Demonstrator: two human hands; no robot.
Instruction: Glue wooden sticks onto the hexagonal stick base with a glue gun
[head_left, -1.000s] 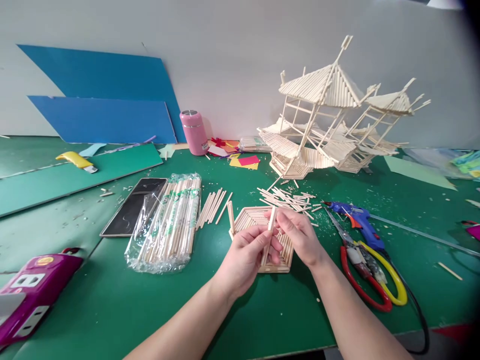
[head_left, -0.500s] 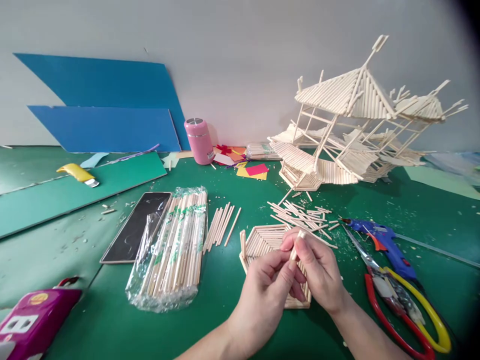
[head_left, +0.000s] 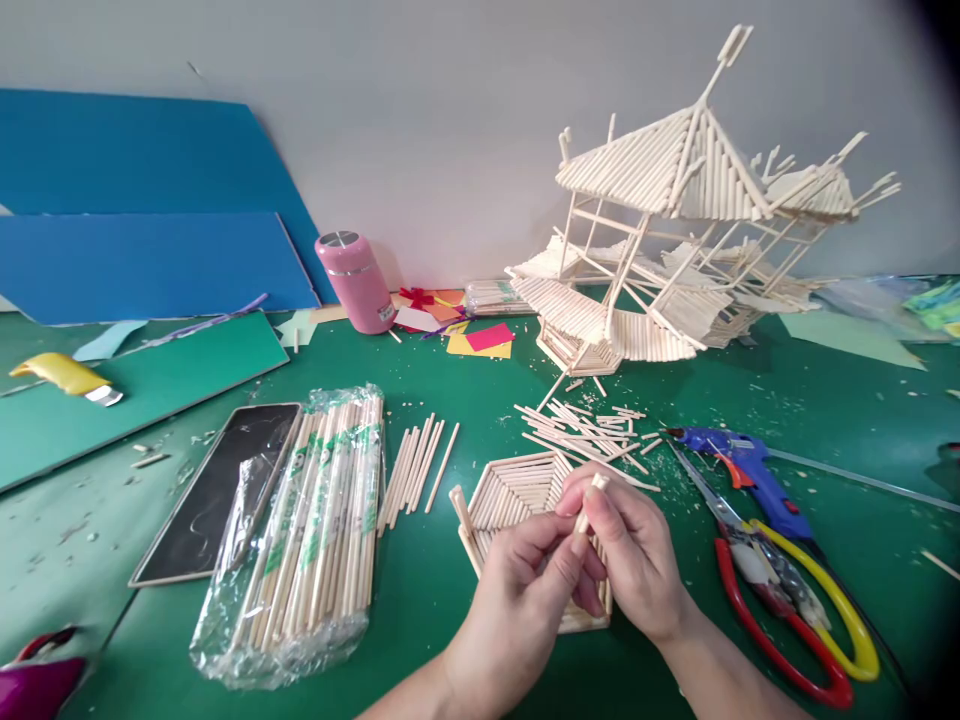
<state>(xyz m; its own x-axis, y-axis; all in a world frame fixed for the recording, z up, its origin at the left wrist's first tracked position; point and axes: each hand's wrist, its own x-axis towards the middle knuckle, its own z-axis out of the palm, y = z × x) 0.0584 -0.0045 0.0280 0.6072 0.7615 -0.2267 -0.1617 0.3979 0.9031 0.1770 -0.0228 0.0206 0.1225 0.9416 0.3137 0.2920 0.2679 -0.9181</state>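
My left hand and my right hand meet at the front centre, both closed in a pinch on a small bundle of short wooden sticks that stands nearly upright between the fingertips. Under and behind them lies a many-sided panel of wooden sticks, partly covered by the hands, with short sticks rising at its left corner. Loose cut sticks are scattered just beyond the hands. A row of loose sticks lies to the left.
A stick-built pavilion model stands at the back right. Right of my hands lie a blue glue gun and red-and-yellow-handled cutters. To the left are bagged sticks, a dark tablet-like slab and a pink flask.
The view has shifted, so most table objects appear further left, and the purple item at lower left is mostly out of frame. Both hands keep their pinch on the short sticks.
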